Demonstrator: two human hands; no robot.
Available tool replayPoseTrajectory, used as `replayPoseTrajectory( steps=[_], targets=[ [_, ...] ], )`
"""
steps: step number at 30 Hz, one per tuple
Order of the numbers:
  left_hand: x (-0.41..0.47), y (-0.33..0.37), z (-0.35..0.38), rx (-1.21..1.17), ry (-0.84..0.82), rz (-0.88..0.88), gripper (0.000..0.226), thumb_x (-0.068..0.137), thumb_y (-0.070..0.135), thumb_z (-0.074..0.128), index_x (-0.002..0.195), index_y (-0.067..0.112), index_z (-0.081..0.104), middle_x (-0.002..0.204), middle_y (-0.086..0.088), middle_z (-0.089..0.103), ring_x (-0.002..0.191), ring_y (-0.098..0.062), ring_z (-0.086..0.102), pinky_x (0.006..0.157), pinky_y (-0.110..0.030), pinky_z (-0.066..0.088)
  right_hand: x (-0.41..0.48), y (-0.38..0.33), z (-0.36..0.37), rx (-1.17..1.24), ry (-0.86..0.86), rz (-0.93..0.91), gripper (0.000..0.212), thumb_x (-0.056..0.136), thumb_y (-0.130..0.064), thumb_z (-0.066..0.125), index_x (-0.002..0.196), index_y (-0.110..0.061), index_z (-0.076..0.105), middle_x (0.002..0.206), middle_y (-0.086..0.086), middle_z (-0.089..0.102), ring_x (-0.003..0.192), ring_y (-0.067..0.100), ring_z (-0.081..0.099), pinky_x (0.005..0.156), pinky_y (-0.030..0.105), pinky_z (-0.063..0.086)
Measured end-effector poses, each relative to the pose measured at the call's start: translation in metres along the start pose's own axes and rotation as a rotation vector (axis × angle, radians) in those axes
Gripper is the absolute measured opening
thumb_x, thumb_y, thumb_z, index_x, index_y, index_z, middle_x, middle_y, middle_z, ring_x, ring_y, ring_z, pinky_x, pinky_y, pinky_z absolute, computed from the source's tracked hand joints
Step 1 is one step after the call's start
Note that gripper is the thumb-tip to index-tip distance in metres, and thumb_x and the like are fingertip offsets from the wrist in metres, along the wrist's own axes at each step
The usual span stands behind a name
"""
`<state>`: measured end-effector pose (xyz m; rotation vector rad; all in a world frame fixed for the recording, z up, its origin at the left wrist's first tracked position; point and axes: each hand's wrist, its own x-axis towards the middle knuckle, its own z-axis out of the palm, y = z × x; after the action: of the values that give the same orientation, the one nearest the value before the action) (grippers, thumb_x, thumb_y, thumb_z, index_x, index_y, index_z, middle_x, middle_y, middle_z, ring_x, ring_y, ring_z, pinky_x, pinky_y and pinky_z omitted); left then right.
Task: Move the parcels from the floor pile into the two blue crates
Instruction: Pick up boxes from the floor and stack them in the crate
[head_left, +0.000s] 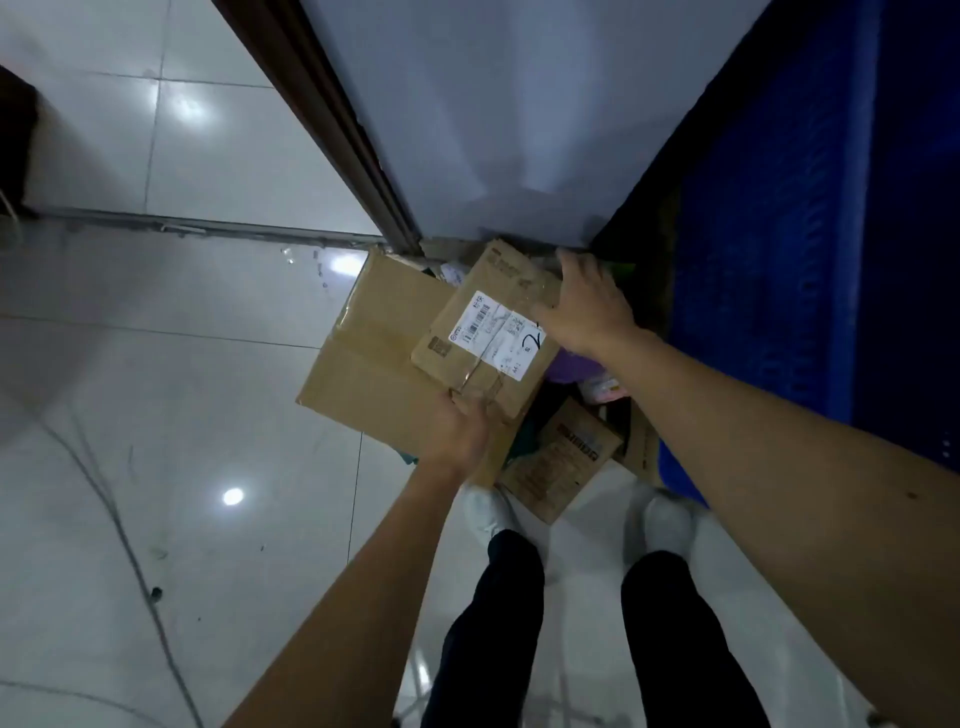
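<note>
Grips labelled box (488, 332) at frame centre with both hands: left hand (462, 431) curled round near corner, thumb on top; right hand (587, 306) clasped over far right edge. Sits atop larger flat box (374, 353), near blue crate (779, 260) at right.

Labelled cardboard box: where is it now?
Head view, centre: the labelled box sits between the left hand at its near edge and the right hand at its far corner, over a larger carton, left of the blue crate.
</note>
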<state>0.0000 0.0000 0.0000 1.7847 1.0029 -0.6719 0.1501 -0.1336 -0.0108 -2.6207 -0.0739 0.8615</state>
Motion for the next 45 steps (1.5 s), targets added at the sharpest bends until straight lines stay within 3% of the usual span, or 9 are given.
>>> replayPoseTrajectory(
  steps=[11, 18, 21, 25, 29, 35, 39, 42, 45],
  targets=[
    [0.022, -0.012, 0.002, -0.367, -0.071, -0.228, 0.045, 0.101, 0.031, 0.053, 0.145, 0.027, 0.046, 0.143, 0.002, 0.052, 0.130, -0.021, 0.048, 0.114, -0.048, 0.037, 0.017, 0.002, 0.006, 0.148, -0.090, 0.116, 0.058, 0.088, -0.049, 0.054, 0.139, -0.024, 0.050, 0.132, 0.006, 0.058, 0.116, 0.030, 0.057, 0.099, 0.049, 0.047],
    [-0.015, 0.020, 0.007, -0.386, -0.072, -0.205, 0.057, 0.097, 0.041, 0.057, 0.150, 0.028, 0.038, 0.146, 0.001, 0.049, 0.133, -0.023, 0.046, 0.114, -0.049, 0.038, -0.012, 0.017, -0.028, 0.180, -0.076, 0.073, 0.061, 0.089, -0.047, 0.055, 0.143, -0.022, 0.044, 0.132, 0.005, 0.055, 0.115, 0.028, 0.056, 0.094, 0.047, 0.050],
    [-0.044, 0.037, 0.012, -0.397, -0.006, -0.212, 0.051, 0.097, 0.035, 0.057, 0.146, 0.028, 0.043, 0.141, 0.002, 0.052, 0.126, -0.022, 0.050, 0.108, -0.045, 0.042, -0.038, 0.024, -0.050, 0.213, -0.081, 0.042, 0.059, 0.085, -0.052, 0.054, 0.135, -0.021, 0.050, 0.125, 0.003, 0.057, 0.111, 0.026, 0.057, 0.090, 0.047, 0.051],
    [-0.099, 0.070, 0.017, -0.434, 0.071, -0.192, 0.042, 0.100, 0.025, 0.053, 0.141, 0.024, 0.045, 0.130, 0.004, 0.055, 0.115, -0.019, 0.053, 0.085, -0.033, 0.044, -0.082, 0.031, -0.092, 0.204, -0.080, 0.010, 0.056, 0.085, -0.053, 0.052, 0.131, -0.021, 0.055, 0.123, 0.000, 0.057, 0.108, 0.023, 0.057, 0.089, 0.045, 0.051],
    [-0.162, 0.100, 0.019, -0.477, 0.152, -0.167, 0.047, 0.091, 0.033, 0.063, 0.136, 0.023, 0.054, 0.131, 0.001, 0.062, 0.115, -0.022, 0.061, 0.096, -0.036, 0.052, -0.134, 0.039, -0.138, 0.215, -0.117, -0.014, 0.047, 0.085, -0.053, 0.049, 0.109, -0.015, 0.062, 0.107, 0.004, 0.064, 0.092, 0.023, 0.064, 0.082, 0.042, 0.055],
    [-0.254, 0.136, 0.027, -0.534, 0.243, -0.105, 0.039, 0.089, 0.037, 0.062, 0.127, 0.029, 0.061, 0.119, 0.002, 0.068, 0.106, -0.022, 0.066, 0.077, -0.035, 0.054, -0.210, 0.051, -0.206, 0.237, -0.056, -0.109, 0.052, 0.086, -0.056, 0.050, 0.106, -0.011, 0.067, 0.113, 0.010, 0.060, 0.100, 0.028, 0.061, 0.087, 0.042, 0.054],
    [-0.302, 0.151, 0.042, -0.546, 0.330, -0.041, 0.024, 0.083, 0.034, 0.062, 0.105, 0.027, 0.065, 0.104, 0.002, 0.071, 0.094, -0.020, 0.067, 0.079, -0.039, 0.059, -0.253, 0.072, -0.247, 0.263, -0.082, -0.106, 0.039, 0.087, -0.046, 0.049, 0.096, -0.012, 0.064, 0.116, 0.013, 0.055, 0.102, 0.030, 0.059, 0.084, 0.036, 0.051],
    [-0.332, 0.160, 0.057, -0.477, 0.329, -0.022, 0.047, 0.079, 0.046, 0.059, 0.118, 0.019, 0.061, 0.110, -0.002, 0.067, 0.097, -0.023, 0.063, 0.080, -0.039, 0.056, -0.281, 0.094, -0.273, 0.325, -0.089, -0.066, 0.029, 0.072, -0.052, 0.045, 0.068, -0.024, 0.039, 0.105, 0.009, 0.052, 0.090, 0.025, 0.055, 0.059, 0.030, 0.037],
    [-0.355, 0.169, 0.070, -0.399, 0.326, 0.031, 0.052, 0.087, 0.047, 0.057, 0.126, 0.013, 0.056, 0.116, -0.005, 0.063, 0.102, -0.027, 0.060, 0.092, -0.046, 0.054, -0.308, 0.112, -0.297, 0.358, -0.069, -0.050, 0.029, 0.067, -0.051, 0.043, 0.065, -0.026, 0.028, 0.099, 0.006, 0.043, 0.083, 0.024, 0.049, 0.052, 0.029, 0.029]
  ],
)
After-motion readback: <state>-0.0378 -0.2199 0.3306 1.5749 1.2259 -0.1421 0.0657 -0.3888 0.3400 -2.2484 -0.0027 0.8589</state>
